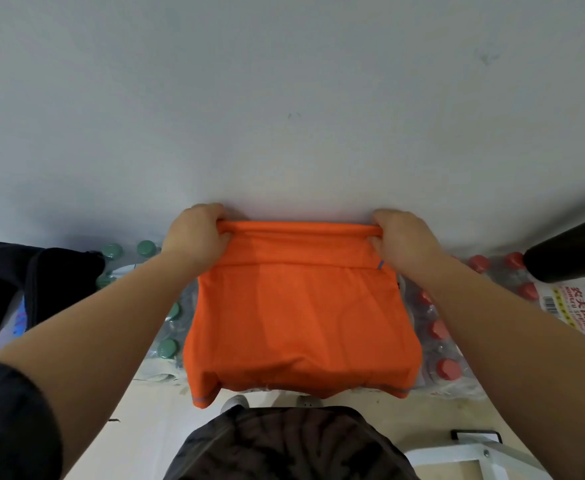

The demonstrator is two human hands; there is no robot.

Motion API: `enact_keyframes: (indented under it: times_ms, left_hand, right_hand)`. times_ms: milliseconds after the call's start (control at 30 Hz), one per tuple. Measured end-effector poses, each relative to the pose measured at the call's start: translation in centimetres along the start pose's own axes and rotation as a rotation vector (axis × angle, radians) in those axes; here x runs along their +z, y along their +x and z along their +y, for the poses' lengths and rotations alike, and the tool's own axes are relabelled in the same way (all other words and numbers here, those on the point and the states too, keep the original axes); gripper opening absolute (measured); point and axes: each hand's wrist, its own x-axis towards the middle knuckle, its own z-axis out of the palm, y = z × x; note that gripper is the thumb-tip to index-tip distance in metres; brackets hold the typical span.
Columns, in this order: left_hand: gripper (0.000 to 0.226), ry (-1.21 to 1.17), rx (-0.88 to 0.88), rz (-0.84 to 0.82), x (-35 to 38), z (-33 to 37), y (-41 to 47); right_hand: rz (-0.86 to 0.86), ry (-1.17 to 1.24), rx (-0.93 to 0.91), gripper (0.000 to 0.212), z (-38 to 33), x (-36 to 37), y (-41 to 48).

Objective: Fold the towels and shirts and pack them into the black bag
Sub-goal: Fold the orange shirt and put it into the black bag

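Orange, thin and smooth, the shirt (pixel 298 317) hangs between the two hands, doubled over along its top edge. The left hand (pixel 196 233) grips the upper left corner, fingers curled tight round the rolled fold. The right hand (pixel 403 237) does the same at the upper right corner, and the cloth is pulled taut between them. Below the hands it drops in one broad panel, the hem with its thin grey-blue strip dangling above the pale floor (pixel 145 427).

So where does the job stand? By my read, mid-fold on this one garment: one fold looks made, and it likely needs another before it is small enough to pack. The soft black fabric bag (pixel 42 282) sits well out to the left of the left hand, beyond that forearm, and the shirt is nowhere near it.

No towels or other shirts show, so the count done and left is anyone's guess. A patch of blue-and-purple pattern shows at the bag's lower edge, and I cannot tell whether it is packed or just beside the bag.

The bag is cut off at the left edge of the view. Both sets of fingertips are tucked behind the fold. Shrink-wrapped green-capped bottles (pixel 168 348) peek out under the left forearm, and red-capped bottles (pixel 448 368) under the right. A black rounded cylinder (pixel 571 251) right of the right hand runs out of view, and I cannot say what it is.
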Motion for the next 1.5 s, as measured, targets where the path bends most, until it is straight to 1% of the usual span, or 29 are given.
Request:
enact_keyframes:
  times_ms: [67, 167, 233, 333, 433, 500, 533, 600, 667, 767, 833, 900, 933, 967, 1067, 1100, 1133, 1167, 1233, 1300, 1367, 1433, 1500]
  left_hand:
    - [0.022, -0.016, 0.021, 0.02, 0.0, -0.3, -0.8]
    - [0.015, -0.018, 0.057, 0.059, 0.3, -0.8, -2.9]
    - [0.014, -0.005, 0.077, 0.094, 0.4, -1.0, -4.9]
    - [0.019, 0.047, 0.135, 0.083, 1.0, -1.5, -7.9]
    - [0.016, 0.12, 0.133, -0.008, 2.0, -2.1, -10.1]
    - [0.011, 0.163, 0.14, -0.037, 2.5, -2.4, -11.0]
    - [0.014, 0.181, 0.149, -0.048, 2.6, -2.5, -11.4]
    - [0.033, 0.196, 0.184, -0.069, 2.8, -2.7, -11.9]
    - [0.039, 0.199, 0.205, -0.057, 2.6, -2.5, -12.1]
    - [0.031, 0.198, 0.15, -0.092, 2.1, -2.2, -11.4]
    - [0.026, 0.211, 0.106, -0.15, 1.8, -2.0, -10.4]
    - [0.022, 0.235, 0.074, -0.19, 1.4, -1.6, -9.6]
    - [0.021, 0.249, 0.063, -0.197, 1.3, -1.4, -9.3]
    - [0.02, 0.256, 0.059, -0.194, 1.3, -1.1, -9.0]
    - [0.021, 0.2, 0.053, -0.134, 1.2, -0.4, -8.3]
    - [0.026, 0.18, 0.054, -0.132, 1.2, -0.2, -7.8]
    - [0.032, 0.17, 0.06, -0.153, 1.3, 0.0, -7.3]
    - [0.038, 0.17, 0.063, -0.191, 1.4, 0.0, -6.7]
    - [0.048, 0.179, 0.052, -0.284, 1.8, 0.0, -5.5]
    - [0.043, 0.193, 0.048, -0.338, 2.3, -0.3, -4.8]
    - [0.032, 0.206, 0.04, -0.344, 2.6, -0.5, -4.5]
    - [0.026, 0.213, 0.02, -0.346, 2.5, -0.6, -4.1]
    - [0.018, 0.218, 0.004, -0.368, 2.4, -0.9, -3.6]
  right_hand:
    - [0.023, 0.01, -0.006, 0.019, -0.1, 0.0, -0.7]
    - [0.059, 0.01, -0.044, 0.011, -0.1, 0.3, -2.3]
    - [0.085, 0.006, -0.069, 0.011, 0.0, 0.8, -3.9]
    - [0.078, 0.006, -0.105, 0.022, 0.6, 2.3, -6.5]
    - [-0.007, -0.019, -0.082, 0.023, 1.1, 3.7, -8.6]
    - [-0.073, -0.072, -0.078, 0.025, 0.9, 4.0, -9.6]
    - [-0.095, -0.097, -0.077, 0.028, 0.7, 4.0, -10.0]
    - [-0.094, -0.112, -0.065, 0.036, 0.2, 3.7, -10.7]
    - [-0.068, -0.11, -0.056, 0.041, -0.2, 3.3, -10.9]
    - [-0.109, -0.14, 0.001, 0.048, -0.5, 2.3, -10.4]
    - [-0.218, -0.17, 0.069, 0.049, -0.6, 1.6, -10.1]
    - [-0.334, -0.211, 0.099, 0.045, -0.9, 1.2, -10.1]
    - [-0.337, -0.225, 0.093, 0.04, -1.0, 1.2, -10.1]
    - [-0.298, -0.239, 0.08, 0.035, -1.1, 1.3, -10.1]
    - [-0.061, -0.215, 0.005, 0.022, -1.6, 1.5, -8.9]
    - [-0.011, -0.18, -0.019, 0.017, -1.7, 1.5, -8.2]
    - [-0.005, -0.142, -0.037, 0.017, -1.7, 1.5, -7.3]
    - [-0.044, -0.111, -0.044, 0.024, -1.7, 1.5, -6.4]
    - [-0.197, -0.075, -0.037, 0.043, -1.3, 1.6, -4.7]
    - [-0.316, -0.096, -0.019, 0.053, -0.7, 1.8, -3.4]
    - [-0.37, -0.129, -0.008, 0.052, 0.0, 2.0, -2.7]
    - [-0.38, -0.149, -0.005, 0.046, 0.5, 2.0, -2.3]
    - [-0.387, -0.171, -0.03, 0.035, 0.9, 2.1, -2.0]
